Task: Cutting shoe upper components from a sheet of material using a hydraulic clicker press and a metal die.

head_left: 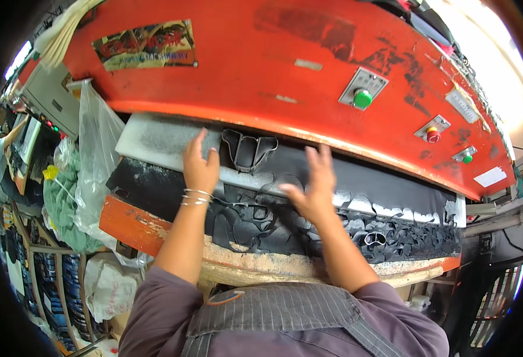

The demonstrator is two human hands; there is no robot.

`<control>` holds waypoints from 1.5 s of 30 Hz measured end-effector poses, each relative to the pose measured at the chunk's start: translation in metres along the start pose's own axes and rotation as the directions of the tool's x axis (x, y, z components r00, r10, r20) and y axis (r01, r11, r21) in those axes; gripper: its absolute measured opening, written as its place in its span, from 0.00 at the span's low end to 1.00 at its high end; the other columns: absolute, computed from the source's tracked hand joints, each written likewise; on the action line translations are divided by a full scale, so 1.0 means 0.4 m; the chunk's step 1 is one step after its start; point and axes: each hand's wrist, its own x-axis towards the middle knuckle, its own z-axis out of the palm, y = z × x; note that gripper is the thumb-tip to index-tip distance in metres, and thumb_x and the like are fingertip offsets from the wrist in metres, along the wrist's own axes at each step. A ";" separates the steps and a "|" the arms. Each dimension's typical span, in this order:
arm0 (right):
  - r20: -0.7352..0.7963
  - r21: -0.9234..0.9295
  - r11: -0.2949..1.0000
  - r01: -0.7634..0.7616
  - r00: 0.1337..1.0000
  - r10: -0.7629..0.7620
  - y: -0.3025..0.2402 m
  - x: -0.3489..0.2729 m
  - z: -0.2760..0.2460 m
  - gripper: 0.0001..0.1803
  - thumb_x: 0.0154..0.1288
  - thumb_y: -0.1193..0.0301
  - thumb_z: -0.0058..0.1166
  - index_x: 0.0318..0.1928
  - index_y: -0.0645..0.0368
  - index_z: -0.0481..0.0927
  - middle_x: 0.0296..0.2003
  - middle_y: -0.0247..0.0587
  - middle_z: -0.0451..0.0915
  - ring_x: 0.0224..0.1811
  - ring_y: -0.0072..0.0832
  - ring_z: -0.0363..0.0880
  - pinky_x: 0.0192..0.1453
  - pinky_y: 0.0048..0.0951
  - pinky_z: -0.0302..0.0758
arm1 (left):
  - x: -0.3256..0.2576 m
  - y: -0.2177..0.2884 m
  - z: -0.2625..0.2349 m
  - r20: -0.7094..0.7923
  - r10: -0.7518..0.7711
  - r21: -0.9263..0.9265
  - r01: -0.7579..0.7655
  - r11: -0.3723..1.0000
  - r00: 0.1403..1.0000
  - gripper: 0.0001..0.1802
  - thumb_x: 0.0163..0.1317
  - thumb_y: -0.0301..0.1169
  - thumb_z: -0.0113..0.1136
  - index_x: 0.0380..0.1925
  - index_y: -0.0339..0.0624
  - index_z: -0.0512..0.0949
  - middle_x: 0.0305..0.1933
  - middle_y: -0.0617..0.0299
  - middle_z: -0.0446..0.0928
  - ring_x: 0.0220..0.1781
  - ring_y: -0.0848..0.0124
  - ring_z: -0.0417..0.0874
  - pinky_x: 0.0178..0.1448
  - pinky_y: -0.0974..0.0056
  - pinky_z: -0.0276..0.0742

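Observation:
A metal-edged cutting die (238,152) with three joined compartments stands on a black sheet (380,172). The sheet lies over a white cutting board (154,140) beneath the red press. Just left of the die, my left hand (201,166) is over the board with thumb and fingers apart, holding nothing. My right hand (318,187) is spread above the sheet, to the right of the die, somewhat blurred and without anything in it. Cut black scraps (243,229) with curved edges hang along the board's near side.
The red press (232,59) spans the far side, with a green button (362,99) and a red button (433,136) on its face. A small metal ring-shaped die (374,238) lies among the scraps. Clear plastic (92,166) hangs at left. A worn wooden edge (255,266) runs before me.

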 end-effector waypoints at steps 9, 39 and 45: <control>-0.970 -0.019 0.860 -0.509 0.217 0.107 0.511 0.085 -0.746 0.38 0.74 0.49 0.39 0.69 0.70 0.56 0.72 0.61 0.49 0.75 0.48 0.46 0.76 0.43 0.47 | -0.001 0.597 0.125 0.295 0.600 -0.548 -0.382 0.744 0.744 0.12 0.61 0.37 0.58 0.25 0.42 0.82 0.24 0.51 0.79 0.29 0.51 0.82 0.35 0.54 0.78; 0.035 0.035 0.955 0.293 0.955 -0.294 -0.076 -0.086 -0.290 0.25 0.53 0.72 0.67 0.53 0.57 0.78 0.57 0.47 0.76 0.64 0.44 0.70 0.66 0.43 0.63 | -0.483 0.227 -0.228 0.560 0.146 0.212 -0.311 0.927 0.816 0.14 0.62 0.39 0.54 0.26 0.42 0.81 0.34 0.57 0.78 0.43 0.58 0.78 0.50 0.53 0.73; 0.183 0.206 0.656 0.727 0.630 -0.755 -0.228 0.181 -0.070 0.12 0.56 0.75 0.55 0.43 0.59 0.80 0.44 0.41 0.80 0.50 0.40 0.77 0.54 0.39 0.73 | -0.463 0.257 -0.220 0.488 0.102 0.256 -0.254 0.933 0.867 0.12 0.58 0.38 0.57 0.23 0.41 0.81 0.32 0.59 0.78 0.43 0.61 0.77 0.48 0.55 0.71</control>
